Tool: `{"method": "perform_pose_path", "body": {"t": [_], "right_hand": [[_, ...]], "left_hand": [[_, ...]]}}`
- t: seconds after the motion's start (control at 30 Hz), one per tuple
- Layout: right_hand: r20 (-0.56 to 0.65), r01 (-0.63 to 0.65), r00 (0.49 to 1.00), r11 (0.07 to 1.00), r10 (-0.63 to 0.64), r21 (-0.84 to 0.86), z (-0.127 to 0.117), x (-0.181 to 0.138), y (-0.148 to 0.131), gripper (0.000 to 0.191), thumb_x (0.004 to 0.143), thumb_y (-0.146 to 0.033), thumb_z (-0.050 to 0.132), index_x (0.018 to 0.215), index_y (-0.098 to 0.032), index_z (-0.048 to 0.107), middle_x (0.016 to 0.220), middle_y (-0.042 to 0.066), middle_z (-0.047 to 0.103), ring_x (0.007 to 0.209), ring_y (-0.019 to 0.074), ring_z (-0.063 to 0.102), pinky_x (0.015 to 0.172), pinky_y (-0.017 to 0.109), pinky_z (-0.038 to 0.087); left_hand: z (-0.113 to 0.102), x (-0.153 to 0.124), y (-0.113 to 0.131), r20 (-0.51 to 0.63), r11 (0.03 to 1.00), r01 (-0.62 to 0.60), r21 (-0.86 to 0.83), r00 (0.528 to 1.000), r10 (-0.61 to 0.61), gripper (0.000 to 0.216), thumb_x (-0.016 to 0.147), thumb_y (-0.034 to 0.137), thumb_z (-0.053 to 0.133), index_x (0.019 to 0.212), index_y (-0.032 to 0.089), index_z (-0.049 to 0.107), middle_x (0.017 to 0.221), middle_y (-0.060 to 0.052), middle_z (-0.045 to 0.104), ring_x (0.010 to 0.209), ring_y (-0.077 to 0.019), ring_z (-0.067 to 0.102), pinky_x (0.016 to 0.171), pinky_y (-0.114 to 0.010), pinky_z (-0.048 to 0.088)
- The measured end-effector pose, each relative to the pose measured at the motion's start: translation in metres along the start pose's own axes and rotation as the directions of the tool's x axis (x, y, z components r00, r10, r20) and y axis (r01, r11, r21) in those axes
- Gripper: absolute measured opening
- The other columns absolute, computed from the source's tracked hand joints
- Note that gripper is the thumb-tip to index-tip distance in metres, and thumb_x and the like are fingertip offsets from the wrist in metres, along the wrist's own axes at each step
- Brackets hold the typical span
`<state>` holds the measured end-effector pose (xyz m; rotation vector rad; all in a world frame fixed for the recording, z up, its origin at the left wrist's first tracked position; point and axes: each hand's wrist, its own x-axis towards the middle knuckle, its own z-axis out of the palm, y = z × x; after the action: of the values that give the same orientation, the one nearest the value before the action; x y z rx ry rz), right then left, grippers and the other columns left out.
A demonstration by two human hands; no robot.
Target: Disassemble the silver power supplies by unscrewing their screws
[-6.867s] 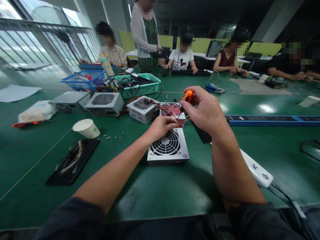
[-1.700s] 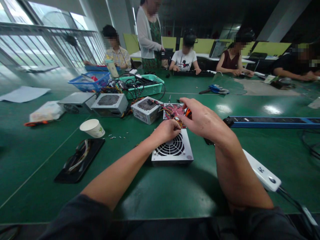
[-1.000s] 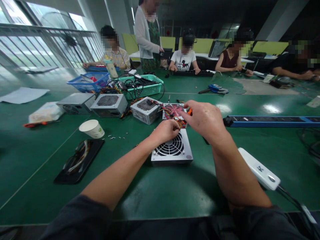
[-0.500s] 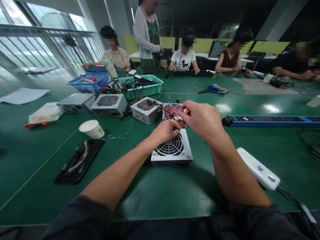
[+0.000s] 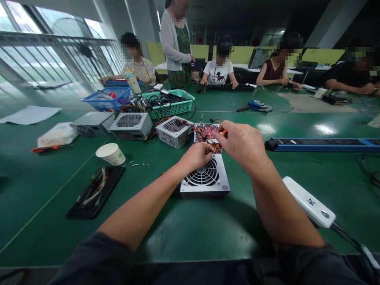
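Orange handle (image 5: 225, 133), mostly hidden in curled right hand (image 5: 245, 143); tip indiscernible. Left hand (image 5: 196, 156) pinches wires (image 5: 214, 147) at rear of near supply (image 5: 220, 183), partly masking its grille (image 5: 205, 175); red fan (image 5: 206, 130) behind, cup (image 5: 111, 154) at left.

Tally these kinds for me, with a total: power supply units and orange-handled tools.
Power supply units: 5 (near silver unit, red-fan unit, three units farther left)
Orange-handled tools: 2 (held tool in right hand, loose tool far left)
Total: 7
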<state>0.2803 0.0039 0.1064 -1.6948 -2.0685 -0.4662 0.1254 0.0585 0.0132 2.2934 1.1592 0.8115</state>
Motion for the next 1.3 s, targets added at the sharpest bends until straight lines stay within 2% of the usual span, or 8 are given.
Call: {"method": "perform_pose_path", "body": {"t": [0.17,0.37,0.53,0.67,0.8,0.87,1.07,1.3], "right_hand": [[0.076,0.195,0.973,0.953,-0.218,0.231,-0.005,-0.004,0.016,0.05,0.092,-0.02,0.054,0.141,-0.013,0.053,0.129,0.015,0.069,0.109,0.0268,0.068,0.087,0.035,0.05],[0.026,0.092,0.995,0.994,-0.094,0.051,-0.006,-0.002,0.003,0.028,0.094,-0.04,0.059,0.115,-0.025,0.07,0.092,0.008,0.078,0.08,0.027,0.072,0.062,0.033,0.041],[-0.024,-0.036,0.999,0.999,0.036,-0.021,-0.002,-0.001,-0.006,0.034,0.095,-0.054,0.055,0.094,-0.024,0.071,0.079,0.01,0.076,0.068,0.0251,0.068,0.055,0.031,0.033],[0.036,-0.024,0.999,0.999,0.022,0.038,-0.004,-0.003,-0.001,0.034,0.093,-0.054,0.057,0.102,-0.023,0.07,0.084,0.01,0.076,0.073,0.0277,0.07,0.059,0.034,0.04],[0.066,0.152,0.983,0.962,-0.17,0.227,-0.009,-0.006,0.006,0.042,0.094,-0.033,0.058,0.132,-0.017,0.059,0.122,0.014,0.071,0.104,0.0283,0.068,0.08,0.037,0.05],[0.065,0.168,0.979,0.951,-0.191,0.26,-0.01,-0.006,0.008,0.047,0.093,-0.025,0.056,0.139,-0.017,0.055,0.127,0.014,0.07,0.107,0.0273,0.068,0.085,0.037,0.05],[0.103,0.19,0.971,0.959,-0.215,0.212,-0.01,-0.002,0.003,0.028,0.095,-0.028,0.055,0.118,-0.022,0.07,0.113,0.009,0.076,0.097,0.0248,0.069,0.08,0.034,0.047],[0.094,0.136,0.983,0.967,-0.159,0.217,-0.007,-0.001,0.001,0.019,0.095,-0.026,0.055,0.102,-0.022,0.072,0.102,0.007,0.076,0.09,0.0224,0.068,0.075,0.032,0.043]], "left_hand": [[-0.001,0.0,0.001,0.012,1.0,-0.014,-0.006,1.0,0.014,0.022,0.083,0.015,0.059,0.092,0.015,0.079,0.083,-0.005,0.075,0.07,-0.0164,0.064,0.065,-0.027,0.043],[-0.001,0.0,0.003,0.017,1.0,-0.001,0.003,1.0,0.001,0.02,0.084,0.016,0.06,0.089,0.015,0.079,0.08,-0.005,0.075,0.068,-0.016,0.063,0.063,-0.027,0.042],[0.001,0.001,0.001,0.011,1.0,0.013,-0.011,1.0,-0.013,0.019,0.084,0.016,0.06,0.088,0.016,0.078,0.079,-0.004,0.074,0.066,-0.015,0.062,0.063,-0.027,0.041],[0.001,0.0,0.0,0.003,1.0,-0.02,-0.011,1.0,0.02,0.019,0.084,0.016,0.059,0.089,0.015,0.078,0.081,-0.004,0.074,0.067,-0.0144,0.062,0.063,-0.026,0.041],[0.0,0.0,0.0,-0.006,0.998,-0.053,0.013,0.999,0.053,0.02,0.085,0.015,0.058,0.087,0.015,0.078,0.083,-0.005,0.075,0.069,-0.0144,0.062,0.064,-0.026,0.042],[0.0,0.0,0.001,-0.002,0.999,-0.035,0.006,0.999,0.035,0.02,0.085,0.015,0.058,0.087,0.015,0.079,0.084,-0.005,0.076,0.071,-0.015,0.063,0.065,-0.026,0.042],[0.001,0.001,0.001,0.011,0.999,-0.041,-0.004,0.999,0.041,0.022,0.083,0.012,0.057,0.082,0.015,0.078,0.079,-0.004,0.074,0.069,-0.0146,0.061,0.065,-0.026,0.042],[0.003,0.001,-0.002,-0.007,0.999,-0.033,-0.017,0.999,0.033,0.02,0.083,0.015,0.059,0.085,0.016,0.079,0.083,-0.004,0.074,0.07,-0.0141,0.061,0.065,-0.024,0.042]]}}
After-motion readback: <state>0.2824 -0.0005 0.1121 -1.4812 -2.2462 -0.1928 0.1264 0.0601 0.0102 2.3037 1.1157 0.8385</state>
